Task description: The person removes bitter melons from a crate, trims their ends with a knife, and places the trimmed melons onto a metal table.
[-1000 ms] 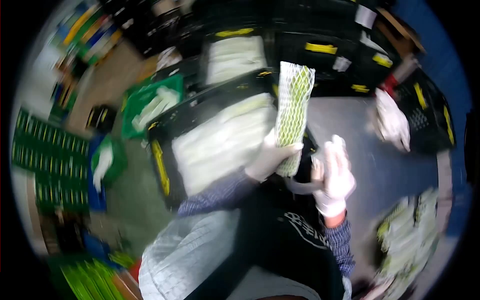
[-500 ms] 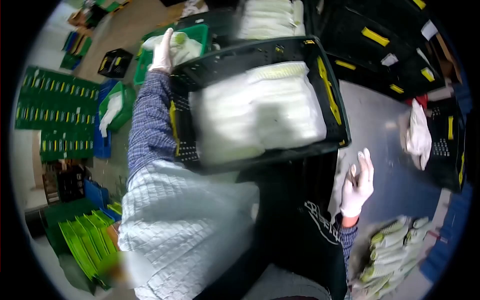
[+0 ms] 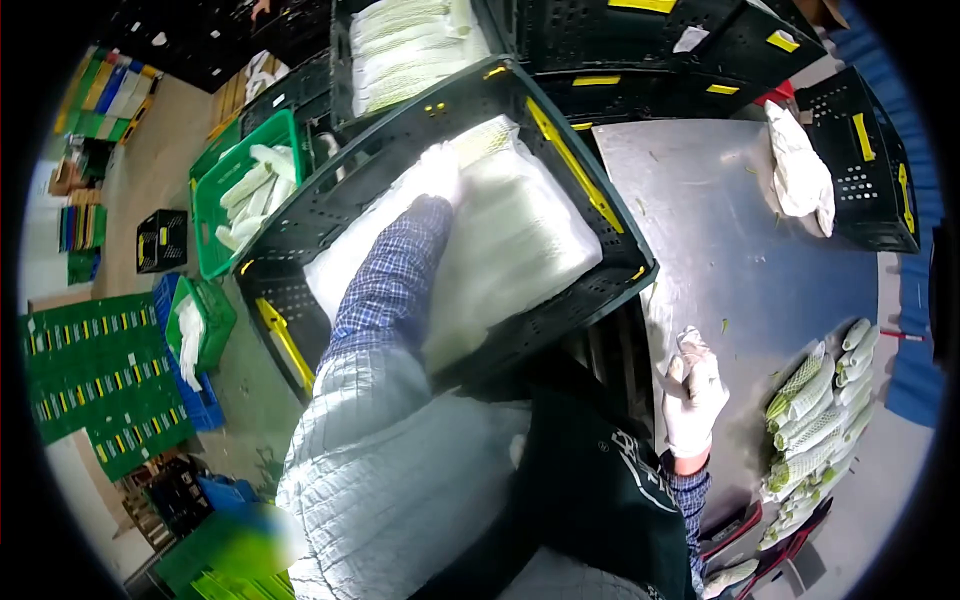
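In a dark crate (image 3: 335, 170) with yellow handles lie pale, long bundles in white net sleeves (image 3: 520, 230), packed side by side. My left hand (image 3: 438, 172), in a white glove, reaches in and rests on the bundles near the crate's far side. Its fingers blend into the white there. Beside the crate, my right hand (image 3: 694, 390), gloved too, is above the near edge of the metal table (image 3: 740, 270). Its fingers are curled together, and what they hold, if anything, is hidden.
Several netted green vegetables (image 3: 815, 430) lie at the table's right. A white cloth-like bundle (image 3: 800, 170) rests near another dark crate (image 3: 868, 150). Behind stands a crate of similar white bundles (image 3: 410, 55). A green crate (image 3: 210, 220) with pale pieces is at the left.
My left hand has moved from the green crate at the left into the dark crate, onto the bundles. My right hand's fingers have curled in. The view has turned.
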Action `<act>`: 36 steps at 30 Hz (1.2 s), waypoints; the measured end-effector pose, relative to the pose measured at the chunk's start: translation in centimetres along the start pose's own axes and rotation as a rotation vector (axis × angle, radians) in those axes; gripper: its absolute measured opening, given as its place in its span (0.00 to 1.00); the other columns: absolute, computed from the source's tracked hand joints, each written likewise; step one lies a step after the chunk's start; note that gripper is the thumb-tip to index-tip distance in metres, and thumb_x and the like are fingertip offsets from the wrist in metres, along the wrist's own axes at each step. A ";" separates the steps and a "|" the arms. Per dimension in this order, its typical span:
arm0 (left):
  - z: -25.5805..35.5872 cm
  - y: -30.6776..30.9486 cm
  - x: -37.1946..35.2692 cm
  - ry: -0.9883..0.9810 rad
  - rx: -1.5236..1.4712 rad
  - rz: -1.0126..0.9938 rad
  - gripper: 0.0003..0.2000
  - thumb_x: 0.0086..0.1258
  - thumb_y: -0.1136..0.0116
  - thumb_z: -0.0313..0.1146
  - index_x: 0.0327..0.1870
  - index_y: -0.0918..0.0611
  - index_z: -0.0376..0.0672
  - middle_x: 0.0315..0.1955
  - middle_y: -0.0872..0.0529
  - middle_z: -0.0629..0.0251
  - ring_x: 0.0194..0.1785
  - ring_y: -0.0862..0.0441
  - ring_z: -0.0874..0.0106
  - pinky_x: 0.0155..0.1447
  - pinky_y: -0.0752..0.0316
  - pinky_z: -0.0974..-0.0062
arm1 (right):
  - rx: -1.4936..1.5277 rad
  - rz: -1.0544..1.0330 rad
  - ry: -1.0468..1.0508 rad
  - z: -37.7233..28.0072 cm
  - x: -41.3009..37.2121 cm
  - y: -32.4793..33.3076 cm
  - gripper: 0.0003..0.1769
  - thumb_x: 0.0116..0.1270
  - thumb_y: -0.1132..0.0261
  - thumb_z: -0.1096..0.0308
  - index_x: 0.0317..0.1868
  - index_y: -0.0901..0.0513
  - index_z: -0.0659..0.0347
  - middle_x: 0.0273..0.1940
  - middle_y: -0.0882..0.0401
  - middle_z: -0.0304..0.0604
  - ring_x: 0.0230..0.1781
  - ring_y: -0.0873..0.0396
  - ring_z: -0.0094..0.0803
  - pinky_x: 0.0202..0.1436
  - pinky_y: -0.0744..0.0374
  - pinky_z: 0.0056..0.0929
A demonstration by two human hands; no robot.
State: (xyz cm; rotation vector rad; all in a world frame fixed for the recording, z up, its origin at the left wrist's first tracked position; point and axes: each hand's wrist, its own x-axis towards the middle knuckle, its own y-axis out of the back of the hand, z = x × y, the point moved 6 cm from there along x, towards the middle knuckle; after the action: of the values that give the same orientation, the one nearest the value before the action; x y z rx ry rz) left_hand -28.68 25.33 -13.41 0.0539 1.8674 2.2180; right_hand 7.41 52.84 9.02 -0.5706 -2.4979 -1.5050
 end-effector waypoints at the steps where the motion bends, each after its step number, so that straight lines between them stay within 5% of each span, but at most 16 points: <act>1: 0.7 0.1 0.1 -0.004 0.037 -0.054 0.36 0.58 0.32 0.42 0.68 0.30 0.37 0.57 0.24 0.52 0.64 0.27 0.55 0.67 0.30 0.57 | -0.015 0.001 -0.020 0.2 -0.3 0.3 0.09 0.63 0.34 0.78 0.44 0.17 0.64 0.43 0.14 0.52 0.41 0.13 0.49 0.44 0.16 0.35; 6: 1.3 -0.9 -0.5 -0.174 0.176 0.129 0.35 0.52 0.28 0.42 0.63 0.26 0.43 0.51 0.23 0.53 0.58 0.27 0.54 0.60 0.32 0.54 | -0.073 0.026 -0.151 0.8 -2.5 1.5 0.12 0.63 0.34 0.79 0.47 0.16 0.63 0.45 0.14 0.54 0.43 0.13 0.50 0.45 0.16 0.35; 10: -0.2 -2.3 -1.0 -0.068 0.053 0.010 0.37 0.52 0.27 0.45 0.64 0.28 0.41 0.57 0.22 0.48 0.64 0.25 0.52 0.68 0.29 0.53 | -0.050 0.025 -0.205 1.0 -3.7 1.3 0.12 0.63 0.34 0.78 0.47 0.16 0.64 0.46 0.14 0.54 0.44 0.13 0.49 0.47 0.16 0.35; 12: -0.5 -3.4 -1.4 0.036 0.103 -0.256 0.39 0.54 0.28 0.46 0.67 0.29 0.40 0.60 0.22 0.45 0.68 0.25 0.53 0.72 0.31 0.58 | -0.030 0.027 -0.198 0.7 -3.6 1.0 0.11 0.63 0.34 0.80 0.47 0.16 0.66 0.46 0.14 0.54 0.46 0.13 0.49 0.50 0.16 0.34; 16: 0.8 2.4 -6.7 -0.119 -0.162 -0.041 0.43 0.51 0.26 0.45 0.70 0.30 0.37 0.61 0.20 0.46 0.65 0.23 0.51 0.71 0.30 0.62 | 0.021 0.058 -0.171 0.4 -2.7 1.0 0.09 0.61 0.32 0.79 0.42 0.18 0.64 0.42 0.14 0.52 0.41 0.13 0.47 0.45 0.16 0.33; 18: 0.2 2.8 -9.1 -0.060 -0.460 -0.089 0.40 0.49 0.26 0.42 0.67 0.27 0.37 0.58 0.19 0.46 0.62 0.22 0.52 0.67 0.27 0.62 | 0.031 0.105 -0.086 0.6 -1.8 0.5 0.14 0.59 0.31 0.79 0.47 0.17 0.61 0.42 0.13 0.50 0.36 0.12 0.44 0.40 0.15 0.32; 19: 5.4 10.5 -12.2 -0.181 -0.280 -0.036 0.38 0.48 0.25 0.39 0.64 0.25 0.37 0.55 0.18 0.46 0.59 0.20 0.54 0.64 0.25 0.63 | 0.073 0.090 -0.099 0.4 -1.0 0.4 0.14 0.60 0.32 0.78 0.47 0.16 0.60 0.40 0.13 0.49 0.34 0.13 0.44 0.39 0.16 0.32; 23: 11.0 14.2 -17.4 -0.261 -0.907 -0.178 0.38 0.48 0.26 0.33 0.65 0.26 0.38 0.53 0.17 0.54 0.57 0.19 0.60 0.62 0.24 0.67 | -0.011 0.172 -0.008 -1.5 3.2 0.8 0.18 0.61 0.33 0.76 0.54 0.17 0.59 0.36 0.14 0.48 0.29 0.15 0.42 0.35 0.17 0.32; 30: 13.5 11.5 -19.9 -0.618 -0.701 -0.105 0.35 0.55 0.28 0.30 0.68 0.27 0.38 0.56 0.19 0.56 0.58 0.20 0.64 0.63 0.25 0.68 | -0.179 0.310 0.073 -2.9 7.6 3.4 0.37 0.49 0.36 0.78 0.65 0.21 0.54 0.35 0.16 0.41 0.26 0.21 0.41 0.34 0.21 0.32; 32: 14.5 12.4 -21.2 -0.567 -0.820 -0.275 0.39 0.57 0.26 0.38 0.71 0.29 0.38 0.64 0.23 0.48 0.68 0.27 0.55 0.71 0.30 0.61 | -0.265 0.359 0.092 -0.7 7.1 3.1 0.36 0.52 0.36 0.77 0.67 0.23 0.54 0.35 0.16 0.40 0.25 0.21 0.40 0.33 0.21 0.32; 36: 13.8 12.3 -20.6 -0.584 -0.897 -0.141 0.40 0.53 0.24 0.34 0.69 0.28 0.36 0.60 0.20 0.52 0.63 0.22 0.58 0.65 0.25 0.63 | -0.380 0.168 -0.425 11.3 3.8 1.3 0.24 0.70 0.38 0.67 0.67 0.24 0.56 0.37 0.13 0.50 0.31 0.14 0.40 0.36 0.17 0.34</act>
State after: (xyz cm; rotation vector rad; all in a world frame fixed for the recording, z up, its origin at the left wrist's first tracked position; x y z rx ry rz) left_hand -8.19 32.52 3.70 0.3449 0.4991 2.3714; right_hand 5.05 64.21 5.91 -1.2448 -2.3599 -1.9727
